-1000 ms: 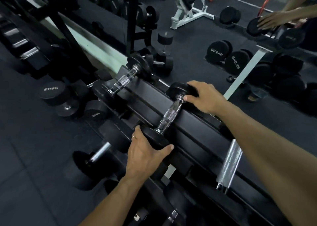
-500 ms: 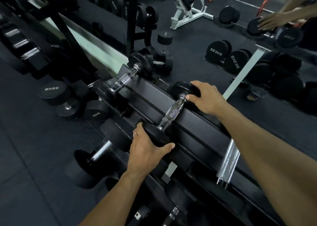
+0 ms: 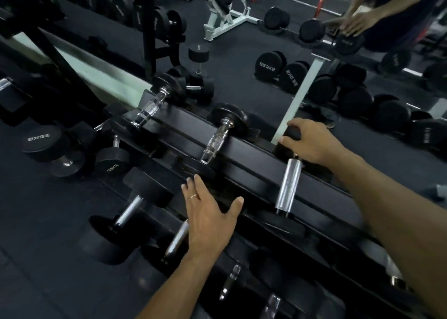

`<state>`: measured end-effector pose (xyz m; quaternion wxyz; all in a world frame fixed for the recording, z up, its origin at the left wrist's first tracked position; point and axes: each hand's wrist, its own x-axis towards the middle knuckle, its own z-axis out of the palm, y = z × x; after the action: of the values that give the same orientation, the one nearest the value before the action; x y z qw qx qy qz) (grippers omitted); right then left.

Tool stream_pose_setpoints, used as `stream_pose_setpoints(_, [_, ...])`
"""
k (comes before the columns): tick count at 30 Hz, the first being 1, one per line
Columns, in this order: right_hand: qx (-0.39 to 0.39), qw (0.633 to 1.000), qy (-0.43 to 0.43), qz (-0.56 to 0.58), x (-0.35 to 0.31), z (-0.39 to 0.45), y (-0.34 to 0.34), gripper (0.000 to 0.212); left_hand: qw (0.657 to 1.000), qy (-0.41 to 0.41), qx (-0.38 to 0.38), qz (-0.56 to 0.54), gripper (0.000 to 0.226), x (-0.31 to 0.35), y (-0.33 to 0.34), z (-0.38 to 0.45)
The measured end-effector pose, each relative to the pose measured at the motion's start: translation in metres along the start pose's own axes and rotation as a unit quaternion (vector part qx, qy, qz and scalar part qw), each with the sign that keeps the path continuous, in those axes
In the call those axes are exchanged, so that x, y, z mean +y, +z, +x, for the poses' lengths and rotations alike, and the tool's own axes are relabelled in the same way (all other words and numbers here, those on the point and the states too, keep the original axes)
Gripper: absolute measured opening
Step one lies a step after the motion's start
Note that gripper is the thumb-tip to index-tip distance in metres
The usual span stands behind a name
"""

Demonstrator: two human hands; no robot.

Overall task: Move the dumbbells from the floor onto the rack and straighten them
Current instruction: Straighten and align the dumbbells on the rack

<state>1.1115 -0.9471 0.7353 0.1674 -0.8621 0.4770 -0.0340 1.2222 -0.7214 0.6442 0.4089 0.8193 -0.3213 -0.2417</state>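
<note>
Left hand (image 3: 208, 218) flat, fingers spread; right hand (image 3: 314, 141) curled, gripping, arm extended.

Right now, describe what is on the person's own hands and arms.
Both forearms are bare, with no sleeves, watch or gloves in view. The left hand wears a thin, plain band on the ring finger. The right hand shows no ring or other jewellery on the parts visible.

Both hands left the middle dumbbell (image 3: 219, 134) — right hand (image 3: 312, 141) grips the next dumbbell (image 3: 289, 185).
</note>
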Motion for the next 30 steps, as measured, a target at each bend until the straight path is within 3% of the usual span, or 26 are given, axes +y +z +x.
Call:
stream_pose_setpoints(8, [-0.032, 0.997, 0.006, 0.073, 0.055, -0.016, -0.006, 0.062, 0.999, 0.007, -0.031, 0.038, 0.122, 0.035, 0.072, -0.045])
stream_pose_setpoints(11, [-0.067, 0.995, -0.038, 0.055, 0.064, -0.017, -0.001, 0.044, 0.999, -0.035, -0.035, 0.014, 0.131, 0.047, 0.100, -0.061])
stream_pose_setpoints(15, [-0.061, 0.993, -0.056, 0.078, 0.070, -0.015, 0.003, 0.018, 0.998, -0.055, 0.012, 0.002, 0.125, 0.052, 0.115, -0.063])
stream_pose_setpoints(23, [-0.037, 0.992, -0.073, 0.100, 0.081, -0.018, 0.009, 0.012, 0.999, -0.046, 0.015, 0.009, 0.118, 0.052, 0.116, -0.061])
stream_pose_setpoints(30, [-0.024, 0.993, -0.060, 0.097, 0.089, -0.024, 0.011, 0.021, 0.999, -0.014, -0.013, 0.043, 0.118, 0.047, 0.109, -0.056])
